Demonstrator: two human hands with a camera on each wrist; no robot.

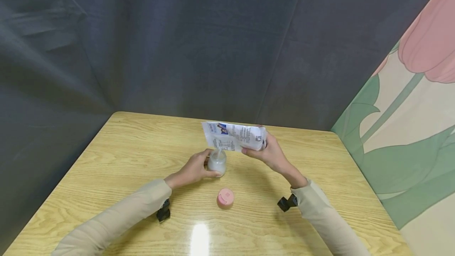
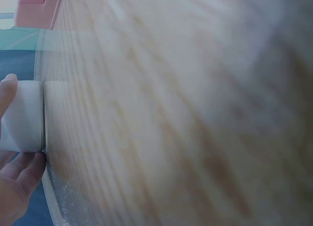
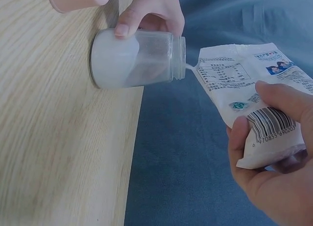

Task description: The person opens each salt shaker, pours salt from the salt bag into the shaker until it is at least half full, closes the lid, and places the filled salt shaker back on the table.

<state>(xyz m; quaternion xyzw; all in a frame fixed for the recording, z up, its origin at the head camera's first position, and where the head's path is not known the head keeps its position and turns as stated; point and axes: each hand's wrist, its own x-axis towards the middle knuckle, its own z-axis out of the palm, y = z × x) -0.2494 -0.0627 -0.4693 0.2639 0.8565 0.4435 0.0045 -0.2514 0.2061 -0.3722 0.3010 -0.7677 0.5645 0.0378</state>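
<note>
A clear glass jar [image 1: 217,162] stands upright on the table, part filled with something white. My left hand [image 1: 195,168] grips its side, thumb in front and fingers behind. The right hand [image 1: 266,151] holds a white printed bag [image 3: 244,79] by its bottom end, tilted with one corner by the jar's mouth. From that corner a thin white stream [image 3: 190,67] runs into the jar; whether it is powder or grains I cannot tell. In the left wrist view, the lower jar [image 2: 23,118] shows between thumb and fingers [image 2: 29,172]. A pink lid [image 1: 225,198] lies nearer me.
The wooden table [image 1: 142,141] has a dark curtain [image 1: 199,50] behind it and a flower-patterned cloth [image 1: 401,141] on the right. Black wrist-worn devices [image 1: 163,210] hang below both sleeves [image 1: 121,216].
</note>
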